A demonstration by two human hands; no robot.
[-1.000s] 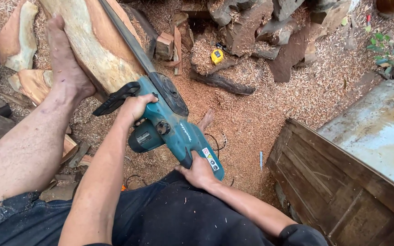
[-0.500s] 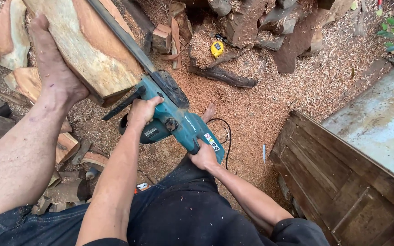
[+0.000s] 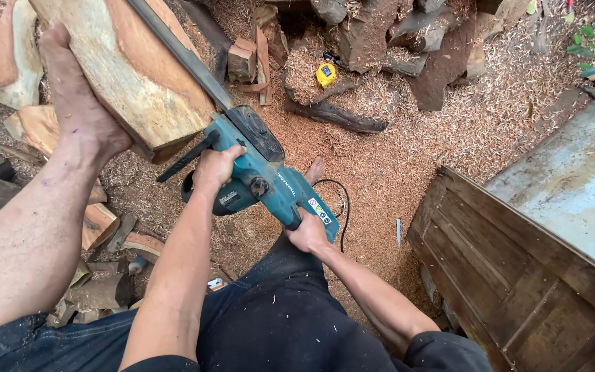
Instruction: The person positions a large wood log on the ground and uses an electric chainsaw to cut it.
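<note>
A teal electric chainsaw lies across a large pale log, its bar running up over the wood. My left hand grips the black front handle. My right hand holds the rear grip. My bare left foot presses on the log's left side. My other foot rests on the sawdust behind the saw.
Sawdust covers the ground. Wood offcuts lie at the left, dark bark chunks at the top. A yellow tape measure sits among them. A wooden crate with a metal sheet stands at the right. A black cord trails from the saw.
The view has shifted slightly; the saw and both hands sit a little lower and further right in the frame. Both hands keep their grip.
</note>
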